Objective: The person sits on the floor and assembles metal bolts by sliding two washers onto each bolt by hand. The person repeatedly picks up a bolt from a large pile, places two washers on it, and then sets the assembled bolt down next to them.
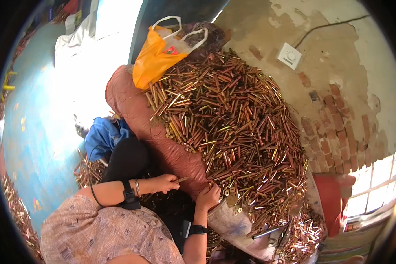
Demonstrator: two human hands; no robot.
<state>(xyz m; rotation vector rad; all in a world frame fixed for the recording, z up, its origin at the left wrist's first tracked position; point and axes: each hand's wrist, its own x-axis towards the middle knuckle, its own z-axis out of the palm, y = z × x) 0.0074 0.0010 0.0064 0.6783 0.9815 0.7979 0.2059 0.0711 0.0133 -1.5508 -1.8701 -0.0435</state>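
My left hand [165,183] is closed around a short brass-coloured metal rod [180,179], which sticks out past the fingers. To its right, my right hand [208,196] has its fingertips pinched together at the near edge of the pile; what they hold, if anything, is too small to make out. Small round washers or nuts [231,192] lie close beside the right hand. The big heap of metal rods [246,132], coppery and golden, spreads from there toward the back. Under its left side shows a reddish-brown padded sheet [158,141].
An orange plastic bag [154,61] with white handles stands at the far end of the heap. A dark-handled tool [266,233] lies at the near right. Blue cloth [104,137] sits at the left. A worn wall [339,105] with bare bricks rises on the right.
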